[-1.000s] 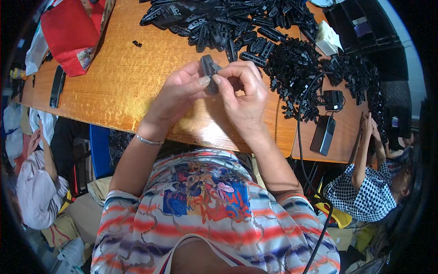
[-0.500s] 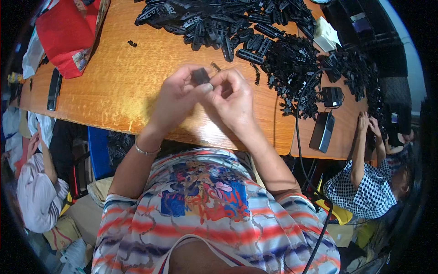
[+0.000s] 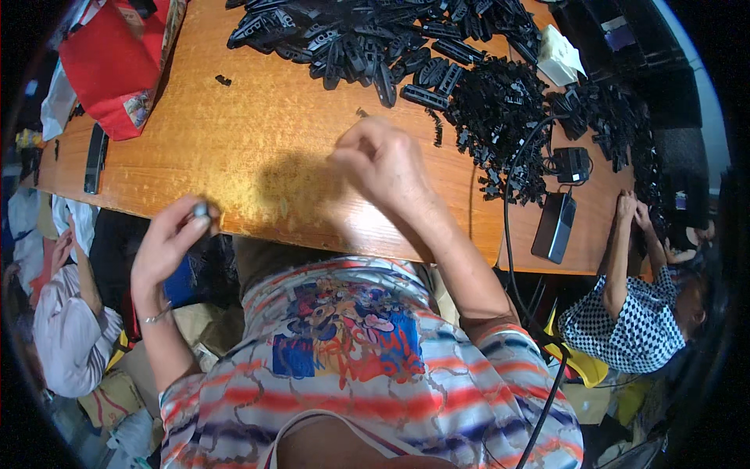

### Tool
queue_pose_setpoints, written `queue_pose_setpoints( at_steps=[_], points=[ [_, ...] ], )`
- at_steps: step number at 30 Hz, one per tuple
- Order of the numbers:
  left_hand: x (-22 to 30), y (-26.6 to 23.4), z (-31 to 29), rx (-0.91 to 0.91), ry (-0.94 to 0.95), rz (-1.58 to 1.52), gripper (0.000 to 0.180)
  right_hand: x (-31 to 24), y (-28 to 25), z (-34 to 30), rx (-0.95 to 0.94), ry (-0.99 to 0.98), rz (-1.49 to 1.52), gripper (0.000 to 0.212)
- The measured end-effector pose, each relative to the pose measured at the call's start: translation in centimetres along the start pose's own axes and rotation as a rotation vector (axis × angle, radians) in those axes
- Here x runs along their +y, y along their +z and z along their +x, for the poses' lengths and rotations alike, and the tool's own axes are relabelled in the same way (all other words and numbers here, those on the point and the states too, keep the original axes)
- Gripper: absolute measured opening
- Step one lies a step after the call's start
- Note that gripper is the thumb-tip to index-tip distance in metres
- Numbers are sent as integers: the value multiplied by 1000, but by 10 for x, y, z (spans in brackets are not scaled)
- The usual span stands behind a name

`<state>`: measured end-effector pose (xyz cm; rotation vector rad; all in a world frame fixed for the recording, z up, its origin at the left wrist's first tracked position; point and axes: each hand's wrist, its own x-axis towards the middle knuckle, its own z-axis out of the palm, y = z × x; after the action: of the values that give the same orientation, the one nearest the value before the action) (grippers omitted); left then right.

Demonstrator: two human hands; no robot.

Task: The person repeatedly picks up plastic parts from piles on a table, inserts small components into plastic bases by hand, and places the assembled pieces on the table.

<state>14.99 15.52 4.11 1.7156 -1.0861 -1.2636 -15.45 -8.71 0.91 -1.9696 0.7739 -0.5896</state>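
1. Your left hand (image 3: 166,241): thumb and fingers are closed on a small visible end of a dark part (image 3: 201,209); the rest of the part is hidden in the grip. Half a second ago both hands met around a dark piece above the middle of the table; your left hand has since swung out to the table's near edge, on the left.

2. Your right hand (image 3: 383,160): it remains over the table, fingers curled inward and blurred. You cannot tell here whether the fingertips touch or hold anything. It no longer meets the left.

3. Meaning of the change, by judgement: two-handed handling of the piece has been broken off, and the dark part appears to be in the left hand's charge alone.

4. Just beyond the right fingertips, a short dark strip (image 3: 362,113) lies on the table (image 3: 219,156); a longer toothed strip (image 3: 437,127) lies to its right, near the heap of small black pieces (image 3: 500,117).

5. Farther out, the pile of long black parts (image 3: 336,35) spreads along the far side, well apart from your left hand.

6. At the left margin: a red bag (image 3: 109,66), with a slim dark device (image 3: 95,159) nearer you.
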Motion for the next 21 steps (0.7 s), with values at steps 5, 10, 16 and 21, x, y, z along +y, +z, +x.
queue_pose_setpoints(
  at_steps=[5, 10, 16, 21],
  points=[
    [12, -16, -19, 192, 54, 724, 23, 19, -5, 23, 241, -67, -514, 18],
    [25, 49, 75, 431, 282, 337, 26, 29, 5, 20, 202, -79, -571, 17],
    [66, 122, 209, 510, 407, 432, 39, 23, 9, 1, 242, -128, -349, 20],
    [64, 143, 249, 704, 458, 644, 42, 19, 7, -10, 228, -23, -246, 20]
  ],
)
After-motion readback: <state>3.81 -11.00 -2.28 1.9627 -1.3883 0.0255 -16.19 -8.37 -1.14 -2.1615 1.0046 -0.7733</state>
